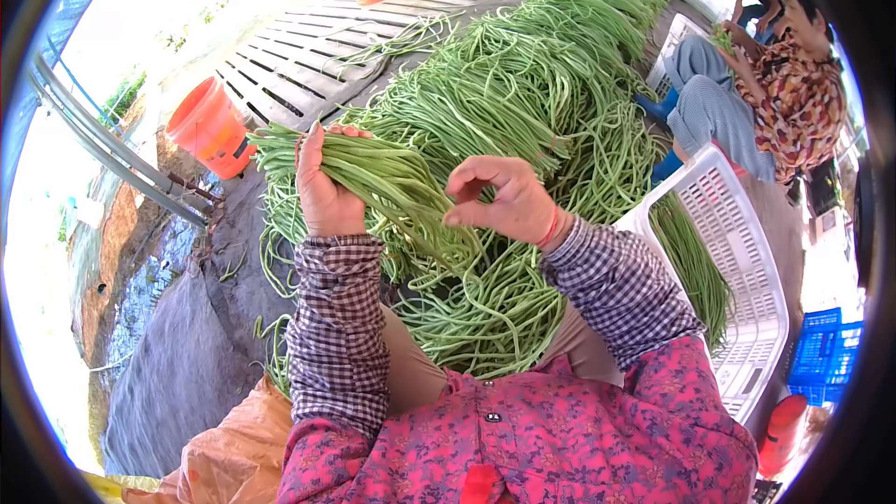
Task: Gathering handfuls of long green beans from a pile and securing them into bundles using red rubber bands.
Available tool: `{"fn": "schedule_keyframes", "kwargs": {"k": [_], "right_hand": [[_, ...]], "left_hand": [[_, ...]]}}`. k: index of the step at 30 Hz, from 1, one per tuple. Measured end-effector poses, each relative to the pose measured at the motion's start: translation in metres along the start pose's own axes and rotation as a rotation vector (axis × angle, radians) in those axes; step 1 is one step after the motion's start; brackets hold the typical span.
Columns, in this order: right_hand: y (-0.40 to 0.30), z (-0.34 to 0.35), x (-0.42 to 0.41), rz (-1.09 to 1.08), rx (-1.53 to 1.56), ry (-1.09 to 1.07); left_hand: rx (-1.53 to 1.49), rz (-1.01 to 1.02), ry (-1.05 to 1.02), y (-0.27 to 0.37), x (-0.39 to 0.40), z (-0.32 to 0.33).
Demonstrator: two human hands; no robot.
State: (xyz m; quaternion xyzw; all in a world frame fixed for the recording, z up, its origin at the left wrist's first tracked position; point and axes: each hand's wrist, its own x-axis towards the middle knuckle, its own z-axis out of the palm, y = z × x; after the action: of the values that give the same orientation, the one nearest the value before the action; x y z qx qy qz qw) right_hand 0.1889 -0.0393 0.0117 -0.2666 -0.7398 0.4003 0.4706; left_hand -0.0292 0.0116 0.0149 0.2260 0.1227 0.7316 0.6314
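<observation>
My left hand (327,185) is closed around a bunch of yardlong beans (392,171), with the thumb over it. A thin red band (299,150) circles the bunch near its left end, and the loose ends hang down to the right. Beside those ends, my right hand (507,199) is curled, with a gap between thumb and forefinger and nothing visible between them. Several red bands (551,227) sit around my right wrist. A long heap of loose yardlong beans (518,84) spreads before me and between my knees.
At my right stands a white plastic crate (752,280) holding beans (689,259). Orange buckets (213,129) stand at left and beyond a slatted panel (301,56). A seated person (791,91) works at the right, others farther back. Blue crates (826,350) and an orange sack (234,444) lie near me.
</observation>
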Motion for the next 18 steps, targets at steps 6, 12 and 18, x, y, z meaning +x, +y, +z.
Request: {"fn": "schedule_keyframes", "kwargs": {"k": [6, 12, 18], "right_hand": [[0.010, 0.011, -0.002, 0.078, -0.141, -0.040], [-0.003, -0.010, 0.006, 0.526, 0.380, -0.105], [-0.013, 0.003, 0.003, 0.628, 0.274, -0.249]], "left_hand": [[-0.052, -0.080, 0.054, -0.002, -0.001, -0.001], [-0.057, -0.133, 0.030, 0.003, -0.005, 0.002], [0.007, -0.007, -0.018, -0.002, -0.007, 0.005]]}}
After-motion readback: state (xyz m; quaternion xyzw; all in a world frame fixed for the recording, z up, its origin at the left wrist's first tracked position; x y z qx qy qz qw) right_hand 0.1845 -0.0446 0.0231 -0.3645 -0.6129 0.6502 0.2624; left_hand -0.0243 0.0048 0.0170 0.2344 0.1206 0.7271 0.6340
